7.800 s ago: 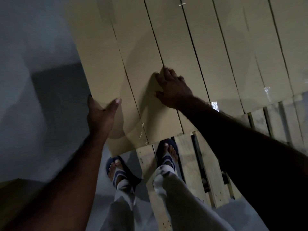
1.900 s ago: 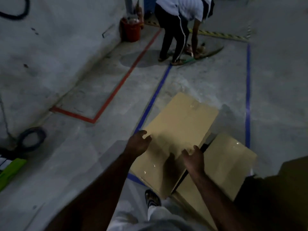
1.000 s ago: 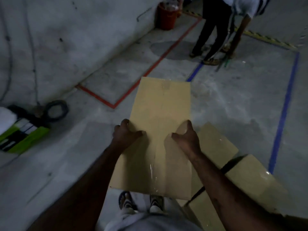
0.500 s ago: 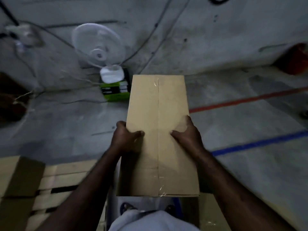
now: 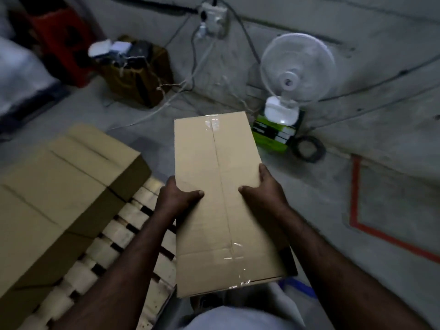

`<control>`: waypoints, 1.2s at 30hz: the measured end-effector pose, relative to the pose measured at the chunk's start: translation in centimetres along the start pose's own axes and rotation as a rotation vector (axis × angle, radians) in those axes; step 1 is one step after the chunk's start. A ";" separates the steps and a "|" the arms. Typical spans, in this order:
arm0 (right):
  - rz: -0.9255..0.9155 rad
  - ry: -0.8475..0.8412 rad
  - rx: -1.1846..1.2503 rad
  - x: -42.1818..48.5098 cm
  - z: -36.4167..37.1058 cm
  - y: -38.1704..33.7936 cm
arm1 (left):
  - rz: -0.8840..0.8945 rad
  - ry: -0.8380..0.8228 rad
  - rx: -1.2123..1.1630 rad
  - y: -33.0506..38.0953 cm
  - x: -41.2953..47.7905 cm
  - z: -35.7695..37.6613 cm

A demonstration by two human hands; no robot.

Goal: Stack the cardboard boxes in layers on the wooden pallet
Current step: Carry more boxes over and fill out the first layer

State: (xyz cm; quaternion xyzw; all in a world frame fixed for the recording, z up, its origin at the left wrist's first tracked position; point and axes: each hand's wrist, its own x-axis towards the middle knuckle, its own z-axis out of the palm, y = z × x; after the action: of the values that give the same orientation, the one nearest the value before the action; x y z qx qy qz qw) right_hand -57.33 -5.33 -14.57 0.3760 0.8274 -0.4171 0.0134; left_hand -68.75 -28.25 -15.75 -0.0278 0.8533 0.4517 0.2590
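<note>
Head view. I count one carried box (image 5: 214,186), centre frame, held above pallet edge and floor. Look: plain tan cardboard, long, clear glossy tape along centre seam and over both ends.

Two hands on it. Left hand (image 5: 176,196) grips left edge, thumb on top. Right hand (image 5: 264,191) grips right edge, thumb on top.

One wooden pallet (image 5: 123,234), lower left, pale slats.

Stacked boxes (image 5: 59,186) on pallet, left of frame. Too blurred, I cannot count them.

One white fan (image 5: 295,67), upper right, by wall.
</note>
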 end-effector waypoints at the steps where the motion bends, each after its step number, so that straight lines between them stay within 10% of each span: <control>1: -0.030 -0.047 -0.032 1.2 1.1 -1.3 | -0.036 0.034 -0.021 -0.7 0.7 -1.2; 21: -0.446 -0.798 -0.537 29.8 29.5 -8.1 | -0.671 0.578 -0.390 -17.0 20.7 0.5; 36: -0.474 -0.831 -0.604 38.3 45.6 0.5 | -0.700 0.648 -0.435 -30.6 32.5 6.2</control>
State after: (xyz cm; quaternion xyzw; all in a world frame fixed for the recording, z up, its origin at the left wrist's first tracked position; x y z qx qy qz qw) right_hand -97.79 -13.71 -57.51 -0.0366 0.8970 -0.2666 0.3508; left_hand -85.63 -35.44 -56.93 -0.5026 0.7159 0.4731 0.1054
